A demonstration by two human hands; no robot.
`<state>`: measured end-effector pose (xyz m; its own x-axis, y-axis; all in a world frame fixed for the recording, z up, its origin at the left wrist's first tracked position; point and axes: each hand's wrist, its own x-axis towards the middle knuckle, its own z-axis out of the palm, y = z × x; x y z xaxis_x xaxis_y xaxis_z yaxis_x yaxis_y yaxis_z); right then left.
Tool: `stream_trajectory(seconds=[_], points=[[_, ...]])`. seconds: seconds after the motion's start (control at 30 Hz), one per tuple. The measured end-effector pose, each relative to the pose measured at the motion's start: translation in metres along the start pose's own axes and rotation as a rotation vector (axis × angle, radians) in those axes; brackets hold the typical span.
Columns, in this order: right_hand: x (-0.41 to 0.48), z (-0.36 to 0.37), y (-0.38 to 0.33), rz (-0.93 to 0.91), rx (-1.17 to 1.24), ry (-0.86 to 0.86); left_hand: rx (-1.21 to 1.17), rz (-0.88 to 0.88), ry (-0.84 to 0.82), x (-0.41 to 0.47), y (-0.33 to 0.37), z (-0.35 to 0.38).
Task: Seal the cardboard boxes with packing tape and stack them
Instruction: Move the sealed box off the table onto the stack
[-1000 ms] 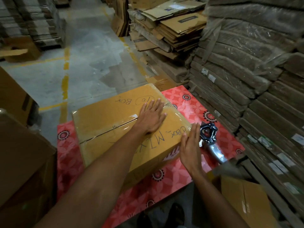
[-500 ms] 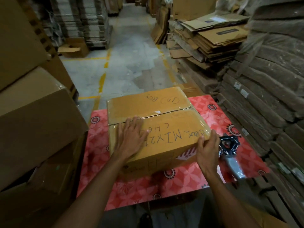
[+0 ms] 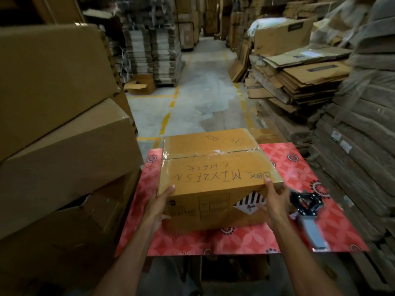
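Sealing appears done and stacking is in hand: the taped cardboard box [image 3: 215,174] sits on the red tabletop [image 3: 245,240], left hand [image 3: 159,207] and right hand [image 3: 275,201] each holding a near corner in its grip; next, likely a level lift onto the stacked boxes [image 3: 64,146] at left.

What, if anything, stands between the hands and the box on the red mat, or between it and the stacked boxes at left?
Nothing visible. The left hand and right hand hold the box at its near corners. The path to the stacked boxes looks open; the tape dispenser lies on the mat, to the right.
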<state>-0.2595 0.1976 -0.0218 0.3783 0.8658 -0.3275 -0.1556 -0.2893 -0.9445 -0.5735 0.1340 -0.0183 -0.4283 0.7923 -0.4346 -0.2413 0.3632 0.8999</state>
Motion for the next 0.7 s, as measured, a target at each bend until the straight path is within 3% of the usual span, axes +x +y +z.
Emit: stream_trajectory(seconds=[0.2, 0.37, 0.7], points=[[-0.022, -0.001, -0.077, -0.207, 0.114, -0.051, -0.073, 0.201, 0.001, -0.057, 0.049, -0.008], [-0.053, 0.01, -0.166, -0.374, 0.248, -0.099, -0.066, 0.419, 0.018, -0.106, 0.133, -0.013], [-0.147, 0.103, -0.299, -0.446, 0.489, -0.415, 0.074, 0.769, 0.272, -0.232, 0.304, -0.102]])
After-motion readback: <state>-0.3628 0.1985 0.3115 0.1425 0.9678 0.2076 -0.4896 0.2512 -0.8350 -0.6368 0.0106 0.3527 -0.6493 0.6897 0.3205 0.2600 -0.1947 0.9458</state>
